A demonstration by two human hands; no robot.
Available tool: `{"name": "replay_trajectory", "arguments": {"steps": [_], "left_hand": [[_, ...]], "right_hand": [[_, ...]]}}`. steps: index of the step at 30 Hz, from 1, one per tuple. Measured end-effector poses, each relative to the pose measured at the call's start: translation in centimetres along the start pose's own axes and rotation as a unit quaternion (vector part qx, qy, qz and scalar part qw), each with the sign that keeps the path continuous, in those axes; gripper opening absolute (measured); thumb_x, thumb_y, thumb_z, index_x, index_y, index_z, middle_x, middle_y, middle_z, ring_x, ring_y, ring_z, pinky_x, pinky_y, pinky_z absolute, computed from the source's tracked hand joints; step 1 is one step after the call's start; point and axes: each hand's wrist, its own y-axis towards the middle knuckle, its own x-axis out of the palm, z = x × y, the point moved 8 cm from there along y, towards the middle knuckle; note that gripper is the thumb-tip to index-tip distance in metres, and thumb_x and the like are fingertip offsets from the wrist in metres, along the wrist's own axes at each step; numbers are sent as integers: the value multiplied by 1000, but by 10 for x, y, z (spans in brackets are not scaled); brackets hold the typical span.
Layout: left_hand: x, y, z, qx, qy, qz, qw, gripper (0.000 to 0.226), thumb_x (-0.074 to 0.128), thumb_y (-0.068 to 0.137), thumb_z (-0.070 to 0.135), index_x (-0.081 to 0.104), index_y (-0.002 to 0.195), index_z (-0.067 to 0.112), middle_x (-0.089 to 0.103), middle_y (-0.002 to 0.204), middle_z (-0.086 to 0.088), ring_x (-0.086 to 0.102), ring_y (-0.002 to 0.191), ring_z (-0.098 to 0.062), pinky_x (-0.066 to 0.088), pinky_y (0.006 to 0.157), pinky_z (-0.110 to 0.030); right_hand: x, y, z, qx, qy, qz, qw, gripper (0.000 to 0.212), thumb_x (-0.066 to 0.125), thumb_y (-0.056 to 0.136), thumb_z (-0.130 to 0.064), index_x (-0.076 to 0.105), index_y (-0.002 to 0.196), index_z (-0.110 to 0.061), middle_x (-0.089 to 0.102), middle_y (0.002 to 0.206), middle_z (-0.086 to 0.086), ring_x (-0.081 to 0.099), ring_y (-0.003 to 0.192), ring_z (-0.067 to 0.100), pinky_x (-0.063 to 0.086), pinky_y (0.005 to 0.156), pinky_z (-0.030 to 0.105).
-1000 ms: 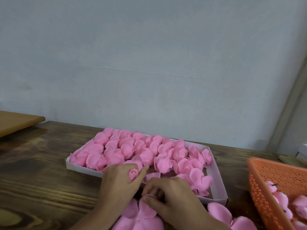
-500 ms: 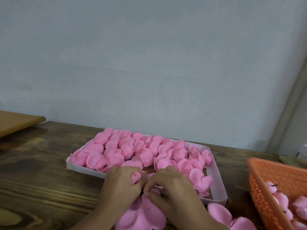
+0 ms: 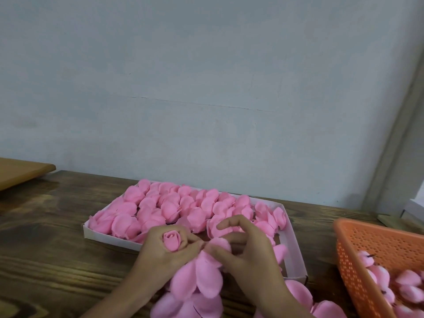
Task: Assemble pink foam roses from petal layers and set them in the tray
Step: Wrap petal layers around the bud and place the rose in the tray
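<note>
My left hand (image 3: 167, 253) holds a small pink rosebud (image 3: 171, 241) between its curled fingers, just in front of the white tray (image 3: 297, 255). My right hand (image 3: 247, 251) pinches the top of a pink petal layer (image 3: 197, 276) that hangs down between both hands; the left fingertips touch it too. More flat petal layers (image 3: 188, 305) lie under it on the table. The tray is filled with several finished pink roses (image 3: 169, 207), with bare room at its near right corner.
An orange plastic basket (image 3: 376, 251) holding several pink buds (image 3: 380, 276) stands at the right. Loose petals (image 3: 300, 294) lie between it and my right wrist. A light wooden board (image 3: 20, 173) sits at the far left. A grey wall rises behind the dark wooden table (image 3: 46, 249).
The petal layer has been lifted off the stack on the table and now hangs from my fingertips. Both hands have risen slightly, with the rosebud still in the left.
</note>
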Motion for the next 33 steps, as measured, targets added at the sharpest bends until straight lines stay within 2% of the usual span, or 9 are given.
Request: {"name": "replay_trajectory", "arguments": {"steps": [3,6,10,16,19,21,27,30,33], "left_hand": [[-4,1,-6,-33,-18,27,999,29,93,74,27,73,60,12,71,64,-8,61,58,-16,52,53,-27],[-5,0,-11,-58,-16,42,997,50,83,76,29,48,51,4,42,51,-4,38,48,-12,33,42,-19],[-8,-4,-24,-133,-67,53,987,58,94,71,38,44,51,16,43,41,-11,35,34,-16,26,40,-16],[-15,0,-31,-148,-138,74,977,58,94,56,33,37,53,22,37,39,-9,27,35,-16,25,42,-16],[-15,1,-29,-143,-138,76,977,56,95,54,33,40,52,23,44,41,-11,28,30,-14,25,40,-13],[-14,2,-27,-128,-127,66,981,58,97,53,36,41,52,24,45,44,-9,31,29,-14,27,40,-14],[-11,1,-20,-102,-93,33,990,69,102,45,49,41,53,18,43,50,-15,34,38,-14,35,46,-21],[-14,1,-23,-118,-110,43,986,62,100,48,32,40,53,17,41,61,-17,35,60,-25,37,54,-28],[-11,2,-20,-117,-114,36,986,59,99,58,14,41,52,16,40,57,-13,41,54,-19,43,49,-23]], "right_hand": [[-2,1,-5,-12,69,12,997,27,79,85,1,63,98,-16,79,86,6,77,81,22,60,67,32],[-4,0,-12,-28,117,20,993,28,71,92,2,58,92,-22,76,92,12,76,87,29,63,72,42],[-3,-1,-14,-32,134,12,990,39,63,94,9,53,89,-28,74,95,13,72,82,25,58,63,32],[1,0,-8,-38,70,0,997,37,69,88,0,53,97,-33,74,95,4,72,88,21,59,73,34],[9,-1,-4,-20,40,-32,998,29,80,79,-30,60,100,-36,75,99,-4,72,89,13,59,78,32],[14,-1,-4,-6,33,-50,998,30,81,73,-47,66,97,-37,76,93,-7,70,78,8,57,70,28],[17,0,-6,-26,21,-71,997,24,83,83,-34,66,78,-18,63,57,-5,46,52,3,35,51,16],[16,0,-7,-36,-8,-74,997,28,69,86,-43,62,70,-21,46,49,-13,36,51,4,31,52,23],[15,0,-6,-31,-36,-73,996,31,62,92,-36,61,73,-13,47,57,-9,41,58,7,36,57,31]]}}
